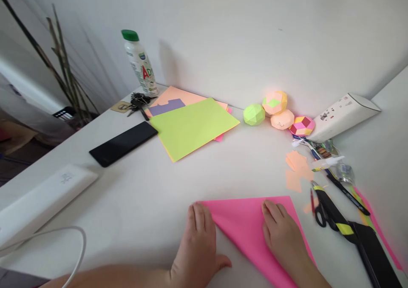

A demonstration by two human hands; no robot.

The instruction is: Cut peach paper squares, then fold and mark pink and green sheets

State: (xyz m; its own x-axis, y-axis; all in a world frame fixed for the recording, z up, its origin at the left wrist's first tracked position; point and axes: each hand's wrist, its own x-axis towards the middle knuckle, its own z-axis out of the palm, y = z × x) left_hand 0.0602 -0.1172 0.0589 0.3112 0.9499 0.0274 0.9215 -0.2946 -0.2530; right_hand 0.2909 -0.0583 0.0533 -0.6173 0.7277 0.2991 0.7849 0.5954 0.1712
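Note:
A bright pink sheet of paper (242, 220) lies in front of me with a diagonal edge running down from its left corner; it looks folded over, though its near part leaves the picture. My left hand (199, 243) rests at that left corner, fingers stretched out and pressed down, thumb apart on the table. On top of the sheet, near its far edge, my right hand (282, 232) lies with slightly bent fingers touching the paper. Neither hand grips anything.
Behind lie green paper (194, 131), a black phone (124, 143), keys (138, 101) and a bottle (140, 63). Faceted paper balls (276, 103) sit by the wall. Right: scissors (320, 213), a black-and-yellow cutting tool (344, 228), a glue tube (325, 164). A white box (47, 203) lies left.

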